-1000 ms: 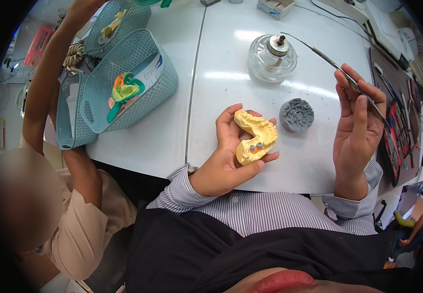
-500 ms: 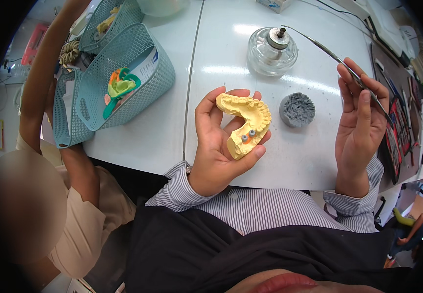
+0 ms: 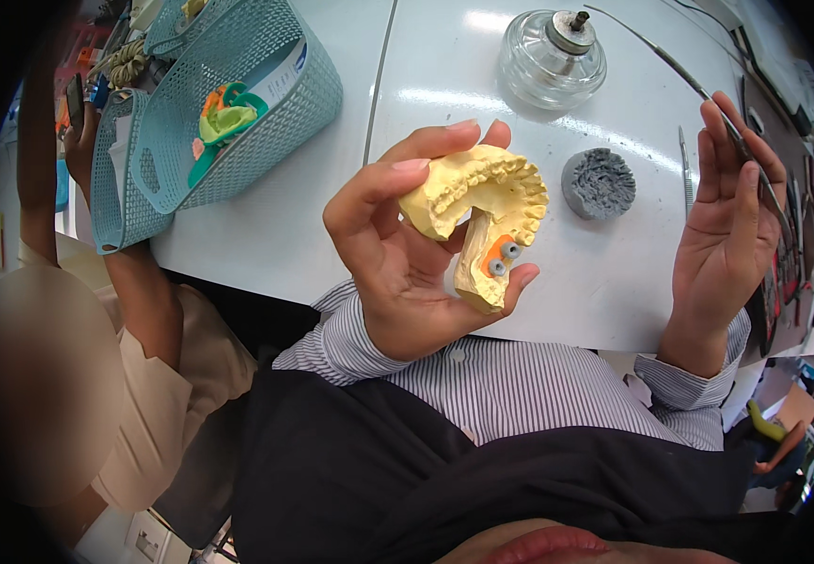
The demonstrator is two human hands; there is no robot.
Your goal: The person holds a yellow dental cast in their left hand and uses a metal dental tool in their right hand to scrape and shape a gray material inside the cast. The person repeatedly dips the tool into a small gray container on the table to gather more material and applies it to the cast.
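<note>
My left hand [image 3: 383, 254] has the yellow plaster horseshoe-shaped dental model [image 3: 482, 179] gripped by its edges, in the centre of the frame: fingers along its upper and far sides, thumb against its lower right end. The opening of the horseshoe faces the left of the frame, and its curved front bulges toward the upper right. On the lower limb, close above my thumb, two small grey ring-topped cylinders [image 3: 511, 251] stand side by side in an orange patch [image 3: 491, 254], their open tops turned toward the right, the side where my other hand is.

My right hand [image 3: 722, 221], at the right of the frame, holds the slim silver metal instrument [image 3: 679, 69] lightly between thumb and fingers. Its long axis slants from the right of the frame up to the top, so the thin curved tip points toward the upper left, past the model rather than at it, and lies nearest the clear glass spirit burner [image 3: 553, 66], apart from it. Tip and model are well apart. Between my two hands, on the white tabletop [image 3: 444, 85], sits the round dark grey block with a rough top [image 3: 599, 185], nearer to the model than to the instrument's tip.
</note>
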